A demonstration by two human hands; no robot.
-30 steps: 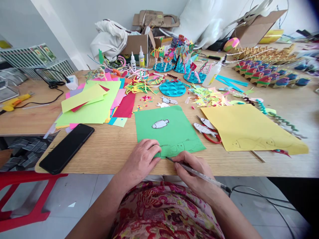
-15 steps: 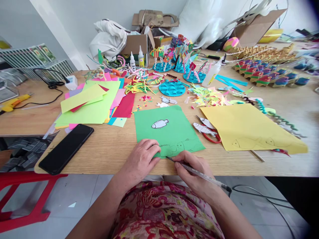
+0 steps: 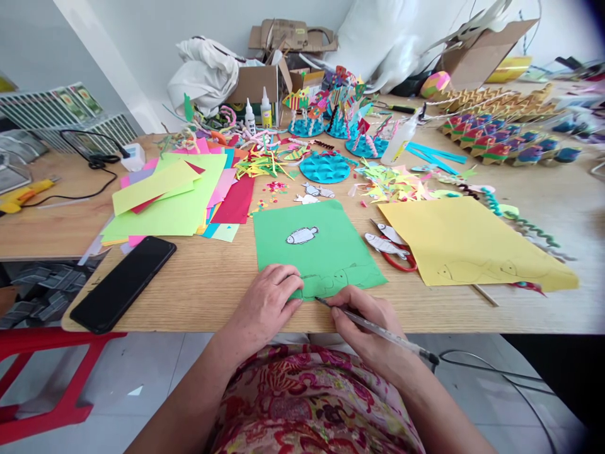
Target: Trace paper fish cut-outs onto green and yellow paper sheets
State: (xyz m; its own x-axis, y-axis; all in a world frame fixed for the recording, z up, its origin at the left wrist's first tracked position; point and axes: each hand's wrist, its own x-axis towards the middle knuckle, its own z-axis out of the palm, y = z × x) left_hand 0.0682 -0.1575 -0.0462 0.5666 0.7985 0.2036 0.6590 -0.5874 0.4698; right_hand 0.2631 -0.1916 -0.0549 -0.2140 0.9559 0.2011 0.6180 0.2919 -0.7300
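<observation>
One hand [image 3: 367,313] holds one pen [image 3: 384,332] at one green sheet [image 3: 333,249].

- Green rectangular paper sheet [image 3: 326,234]: lower left corner hidden under the bare left hand [image 3: 271,296]
- Red-handled metal scissors [image 3: 412,261]: partly covered by white paper fish [image 3: 386,246]
- Red plastic stool [image 3: 47,339]: cut off at left

Single head-worn camera, close above the near edge of the wooden table [image 3: 208,284], with forward-and-downward view across it.
</observation>
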